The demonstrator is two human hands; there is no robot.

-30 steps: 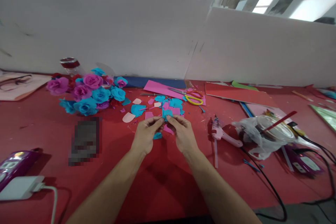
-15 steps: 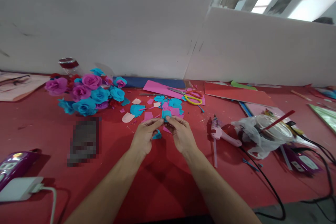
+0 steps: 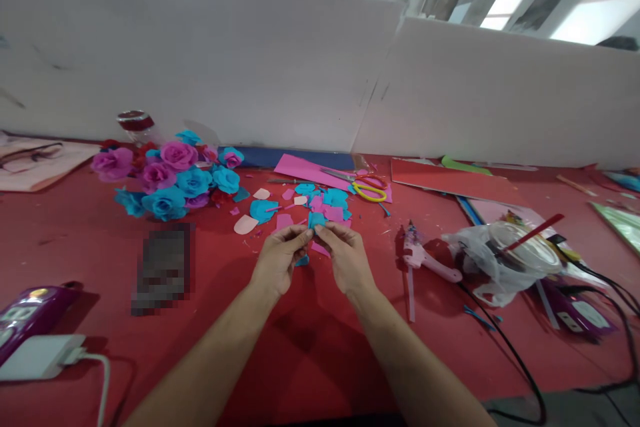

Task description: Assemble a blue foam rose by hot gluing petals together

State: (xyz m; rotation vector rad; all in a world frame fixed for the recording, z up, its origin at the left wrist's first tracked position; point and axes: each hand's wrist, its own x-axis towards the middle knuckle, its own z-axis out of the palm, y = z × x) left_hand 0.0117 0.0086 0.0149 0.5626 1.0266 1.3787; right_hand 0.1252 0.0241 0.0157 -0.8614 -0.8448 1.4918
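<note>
Between my fingertips is a small blue paper petal, its lower edge covered by my thumbs. My left hand pinches it from the left, and my right hand pinches it from the right. Behind my hands lie loose blue petals, pink paper pieces and pale pink petals. Another blue piece rests on the table just under my left fingers. Past the petals, scissors with red and yellow handles lie on a pink paper strip.
A bunch of blue, pink and red paper flowers stands at the left, near a pixelated dark object. On the right are a pink glue gun with a cord, a jar in a plastic bag and a red board.
The view has shifted slightly. Both hands stay together, pinching the same blue petal, with only small finger movement.
</note>
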